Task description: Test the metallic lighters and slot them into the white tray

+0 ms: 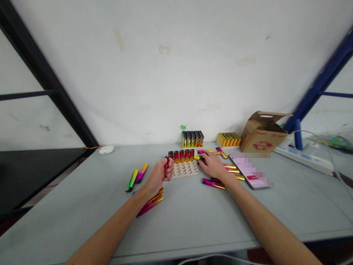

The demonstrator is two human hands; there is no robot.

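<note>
My left hand (159, 176) is closed around a dark red cylinder (166, 166) at the left edge of a pale tray (185, 169) with round holes. A row of red and black cylinders (181, 156) stands upright along the tray's back. To the right of the tray, my right hand (211, 164) reaches over loose coloured cylinders, its fingers bent round a dark-ended one (203, 159). More cylinders, purple and gold (214, 183), lie beside and under that wrist. Near my left forearm lie red-gold (151, 204), green-yellow (132, 180) and pink-yellow ones (142, 173).
Against the wall stand a block of black-topped cylinders (192, 139) and a block of yellow ones (228, 140). An open cardboard box (261, 134), a phone (249, 171) and a white power strip (306, 159) are at the right. A white case (106, 149) lies back left.
</note>
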